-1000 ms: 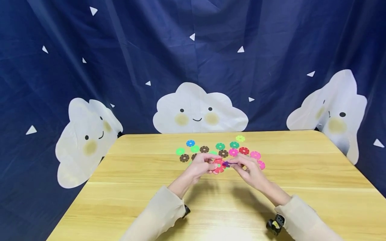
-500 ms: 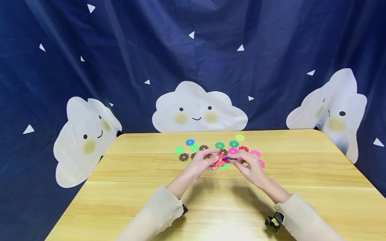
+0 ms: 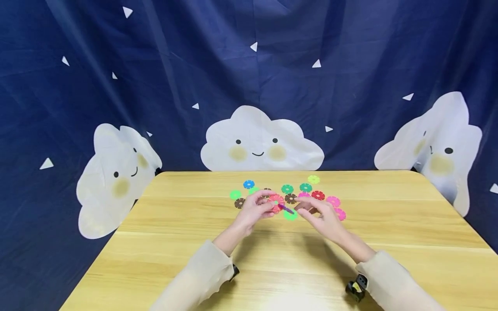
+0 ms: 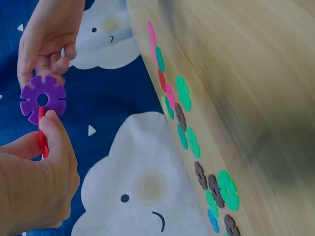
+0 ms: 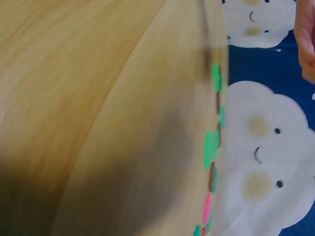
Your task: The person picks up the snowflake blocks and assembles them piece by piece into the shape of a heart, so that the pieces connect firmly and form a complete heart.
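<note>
My left hand (image 3: 250, 211) pinches a red notched disc (image 3: 277, 203) between thumb and fingers, above the table. A purple notched disc (image 4: 55, 102) is slotted into the red one's edge, standing crosswise to it; in the left wrist view the red disc (image 4: 43, 132) shows edge-on. My right hand (image 3: 320, 218) hovers just right of the purple disc, its fingers loosely bent and holding nothing. A small gap parts its fingertips from that disc in the head view. The right wrist view catches only part of a hand (image 5: 306, 44) at its right edge.
Several flat notched discs lie loose on the wooden table (image 3: 186, 259) behind the hands, among them a blue disc (image 3: 249, 184), a yellow disc (image 3: 313, 179) and a pink disc (image 3: 333, 201). A dark blue curtain (image 3: 218, 52) with white clouds hangs behind the far edge.
My right hand has let go of the purple disc, which stays joined to the red one. My left hand has drawn both discs slightly left, away from the right fingertips.
</note>
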The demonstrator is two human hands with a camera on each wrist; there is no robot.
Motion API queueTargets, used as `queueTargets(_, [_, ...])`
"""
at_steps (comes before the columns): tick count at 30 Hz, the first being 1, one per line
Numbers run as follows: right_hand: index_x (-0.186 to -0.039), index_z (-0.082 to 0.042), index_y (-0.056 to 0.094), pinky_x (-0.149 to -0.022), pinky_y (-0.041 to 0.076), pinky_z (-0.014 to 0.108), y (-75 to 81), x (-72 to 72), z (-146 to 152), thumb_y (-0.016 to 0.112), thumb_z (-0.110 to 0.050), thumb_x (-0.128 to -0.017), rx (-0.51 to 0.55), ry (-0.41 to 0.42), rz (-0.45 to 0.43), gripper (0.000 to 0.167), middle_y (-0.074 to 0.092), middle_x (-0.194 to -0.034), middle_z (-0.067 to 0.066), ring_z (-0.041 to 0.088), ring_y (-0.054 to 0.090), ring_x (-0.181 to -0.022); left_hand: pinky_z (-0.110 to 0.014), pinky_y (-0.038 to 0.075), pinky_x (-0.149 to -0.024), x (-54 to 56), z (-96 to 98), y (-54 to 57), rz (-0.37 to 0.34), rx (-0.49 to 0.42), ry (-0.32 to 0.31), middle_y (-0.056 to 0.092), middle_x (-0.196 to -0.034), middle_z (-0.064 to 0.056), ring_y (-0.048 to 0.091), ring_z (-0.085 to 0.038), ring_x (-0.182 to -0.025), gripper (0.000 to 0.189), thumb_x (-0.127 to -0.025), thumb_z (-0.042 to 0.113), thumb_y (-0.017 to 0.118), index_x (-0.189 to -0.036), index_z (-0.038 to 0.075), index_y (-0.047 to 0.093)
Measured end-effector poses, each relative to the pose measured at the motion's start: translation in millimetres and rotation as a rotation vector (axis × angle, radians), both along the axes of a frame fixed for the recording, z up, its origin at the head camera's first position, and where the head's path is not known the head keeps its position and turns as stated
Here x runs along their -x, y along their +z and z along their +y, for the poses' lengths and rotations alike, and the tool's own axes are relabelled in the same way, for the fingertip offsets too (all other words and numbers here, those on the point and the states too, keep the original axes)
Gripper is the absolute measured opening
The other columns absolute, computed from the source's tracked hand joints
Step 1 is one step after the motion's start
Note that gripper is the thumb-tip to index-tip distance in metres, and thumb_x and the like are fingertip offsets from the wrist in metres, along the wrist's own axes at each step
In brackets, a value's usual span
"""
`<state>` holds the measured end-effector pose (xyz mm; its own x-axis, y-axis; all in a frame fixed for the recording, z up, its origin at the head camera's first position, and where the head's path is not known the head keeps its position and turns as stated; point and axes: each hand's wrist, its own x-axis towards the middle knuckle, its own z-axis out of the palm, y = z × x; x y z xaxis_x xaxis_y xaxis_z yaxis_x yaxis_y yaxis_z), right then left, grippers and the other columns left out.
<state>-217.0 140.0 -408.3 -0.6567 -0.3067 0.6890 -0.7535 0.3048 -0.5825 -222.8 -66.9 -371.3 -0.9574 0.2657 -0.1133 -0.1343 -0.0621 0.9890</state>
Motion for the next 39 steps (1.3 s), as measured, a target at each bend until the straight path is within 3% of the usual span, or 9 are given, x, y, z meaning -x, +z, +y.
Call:
queueTargets(5, [-0.104,0.001,0.063,-0.063,0.048,0.025,-6.6,17.8,3.7,0.059,-0.005,-0.086,-0.129,-0.134,-0.286,0.019,0.066,-0.082,0.007,0.011,0.058,-0.071,-0.02,0.052,-0.064,1.5,-7.0,-0.6,-0.012,0.011,0.036,0.05,-0.081,-0.003,0.056,-0.007,-0.062,0.034,-0.086,-0.006,0.055,-0.12,-0.004,0.053])
queueTargets(10, [-0.109,0.003,0.061,-0.06,0.045,0.027,-14.0,35.0,3.7,0.058,-0.01,-0.087,-0.353,-0.139,-0.482,0.025,0.064,-0.085,0.008,0.016,0.057,-0.073,-0.019,0.052,-0.064,0.3,-9.4,0.2,-0.009,0.039,0.022,0.051,-0.085,-0.004,0.056,-0.008,-0.065,0.036,-0.085,-0.007,0.055,-0.121,-0.003,0.054])
queueTargets(16, [-0.112,0.003,0.059,-0.064,0.048,0.029,-24.3,45.6,-5.0,0.062,-0.012,-0.085,-0.521,-0.144,-0.56,0.031,0.064,-0.09,0.01,0.02,0.059,-0.079,-0.024,0.053,-0.069,-0.4,-8.8,-1.3,-0.001,0.074,0.01,0.051,-0.089,-0.007,0.056,-0.011,-0.071,0.041,-0.083,-0.011,0.054,-0.122,-0.002,0.054])
queueTargets(19, [-0.115,0.002,0.059,-0.058,0.045,0.027,-28.6,48.5,-7.7,0.065,-0.013,-0.084,-0.58,-0.159,-0.569,0.035,0.062,-0.081,0.006,0.015,0.054,-0.069,-0.029,0.053,-0.074,-0.8,-6.3,-3.2,0.004,0.077,-0.009,0.051,-0.09,-0.007,0.056,-0.012,-0.072,0.041,-0.082,-0.011,0.054,-0.121,-0.002,0.055])
queueTargets(22, [-0.115,0.003,0.059,-0.051,0.036,0.025,-32.4,50.6,-8.3,0.068,-0.012,-0.081,-0.635,-0.159,-0.557,0.039,0.055,-0.069,0.003,0.013,0.043,-0.059,-0.028,0.053,-0.073,-1.9,-3.7,-4.7,0.003,0.085,-0.021,0.051,-0.09,-0.007,0.056,-0.013,-0.074,0.041,-0.081,-0.011,0.054,-0.12,0.0,0.056])
queueTargets(26, [-0.108,0.001,0.063,-0.06,0.044,0.031,-35.0,50.9,-8.4,0.074,-0.013,-0.075,-0.7,-0.176,-0.508,0.038,0.057,-0.078,0.006,0.017,0.049,-0.07,-0.023,0.051,-0.067,-3.5,-3.2,-4.2,0.009,0.109,-0.009,0.051,-0.089,-0.005,0.054,-0.013,-0.073,0.04,-0.08,-0.01,0.056,-0.118,0.002,0.058])
queueTargets(31, [-0.093,0.0,0.059,-0.064,0.046,0.033,-31.1,48.7,-5.9,0.07,-0.002,-0.075,-0.602,-0.136,-0.524,0.021,0.058,-0.079,0.007,0.019,0.054,-0.073,-0.024,0.05,-0.065,-4.1,-6.6,-1.4,0.027,0.131,0.006,0.052,-0.088,-0.004,0.053,-0.011,-0.07,0.038,-0.083,-0.008,0.056,-0.12,0.002,0.057])
queueTargets(35, [-0.098,0.004,0.055,-0.057,0.047,0.027,-23.3,44.7,-0.4,0.063,0.004,-0.079,-0.404,-0.048,-0.551,0.021,0.056,-0.075,0.007,0.015,0.052,-0.067,-0.024,0.05,-0.066,-3.6,-9.6,-0.6,0.035,0.139,0.013,0.053,-0.09,-0.004,0.053,-0.01,-0.069,0.039,-0.084,-0.006,0.057,-0.122,0.002,0.056])
queueTargets(39, [-0.108,0.009,0.055,-0.059,0.053,0.031,-13.3,39.8,4.5,0.061,0.003,-0.082,-0.19,0.014,-0.594,0.027,0.059,-0.079,0.012,0.021,0.057,-0.067,-0.022,0.049,-0.064,-4.0,-10.8,-1.3,0.026,0.136,0.03,0.052,-0.089,-0.004,0.053,-0.01,-0.068,0.04,-0.084,-0.005,0.057,-0.123,0.003,0.056])
